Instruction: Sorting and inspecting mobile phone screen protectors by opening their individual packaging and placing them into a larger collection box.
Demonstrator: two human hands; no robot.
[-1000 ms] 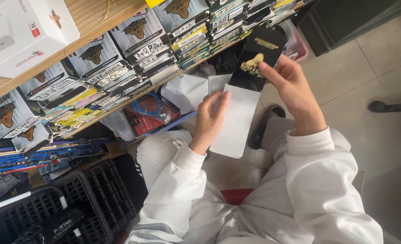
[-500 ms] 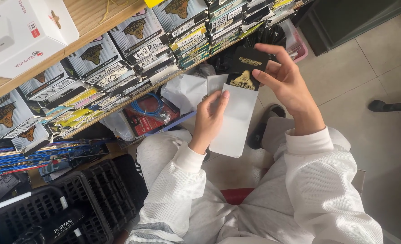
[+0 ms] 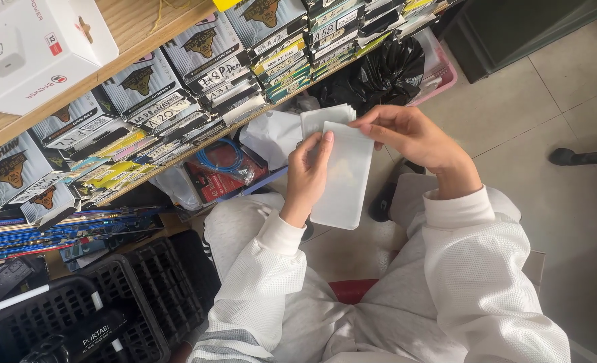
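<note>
Between both hands, frosted white sleeve

The left hand covers the left edge of the frosted white plastic sleeves; their count is unclear. The white cardboard box and black plastic crates are cut off at the frame's edges.
</note>
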